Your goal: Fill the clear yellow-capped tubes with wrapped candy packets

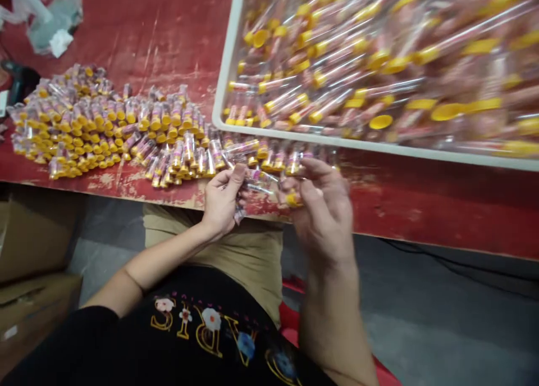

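My left hand (221,201) is closed around a few clear plastic tubes (260,185) with purple print, at the front edge of the red table. Facing it, my right hand (326,209) is pinched on a clear tube with a yellow cap (293,199); motion smears its fingers a little. Just beyond both hands, a row of similar yellow-capped tubes (269,160) lies along the front of a white tray (303,137). Inside that tray are many larger-looking clear tubes with yellow caps (332,102) and pinkish contents.
To the left, a big pile of wrapped yellow-capped tubes (84,127) covers part of the red table (168,32). A black-handled tool (20,80) and crumpled plastic (56,21) lie at the far left. Cardboard boxes (36,234) stand below; black cables (442,259) run at right.
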`<state>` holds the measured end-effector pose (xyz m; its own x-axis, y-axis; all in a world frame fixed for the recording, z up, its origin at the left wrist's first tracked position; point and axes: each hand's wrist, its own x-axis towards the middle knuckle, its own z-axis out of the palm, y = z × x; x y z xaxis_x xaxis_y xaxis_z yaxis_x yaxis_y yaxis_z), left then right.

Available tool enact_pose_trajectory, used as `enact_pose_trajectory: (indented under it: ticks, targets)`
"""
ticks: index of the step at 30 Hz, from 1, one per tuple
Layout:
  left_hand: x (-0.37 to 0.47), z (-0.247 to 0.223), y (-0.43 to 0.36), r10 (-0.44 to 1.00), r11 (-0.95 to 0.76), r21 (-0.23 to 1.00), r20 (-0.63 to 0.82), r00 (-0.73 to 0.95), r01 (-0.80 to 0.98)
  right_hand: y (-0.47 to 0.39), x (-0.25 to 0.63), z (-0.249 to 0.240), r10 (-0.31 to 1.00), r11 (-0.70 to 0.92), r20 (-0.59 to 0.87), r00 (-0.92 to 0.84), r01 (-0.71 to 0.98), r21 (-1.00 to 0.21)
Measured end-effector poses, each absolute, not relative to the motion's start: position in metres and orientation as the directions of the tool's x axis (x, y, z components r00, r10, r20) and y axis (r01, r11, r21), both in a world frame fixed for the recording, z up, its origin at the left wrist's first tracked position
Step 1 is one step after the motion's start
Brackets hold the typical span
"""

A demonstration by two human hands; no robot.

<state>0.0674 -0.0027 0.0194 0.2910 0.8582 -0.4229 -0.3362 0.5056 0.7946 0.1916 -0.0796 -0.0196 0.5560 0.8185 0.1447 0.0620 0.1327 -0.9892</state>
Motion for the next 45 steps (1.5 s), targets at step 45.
enact_pose_trajectory:
  ticks: [45]
  targets:
    - [0.033, 0.009, 0.002, 0.627, 0.678, 0.713, -0.435, 0.646, -0.178, -0.124, 0.151, -0.003, 0.746, 0.201, 0.379, 0.548, 0.357, -0.912]
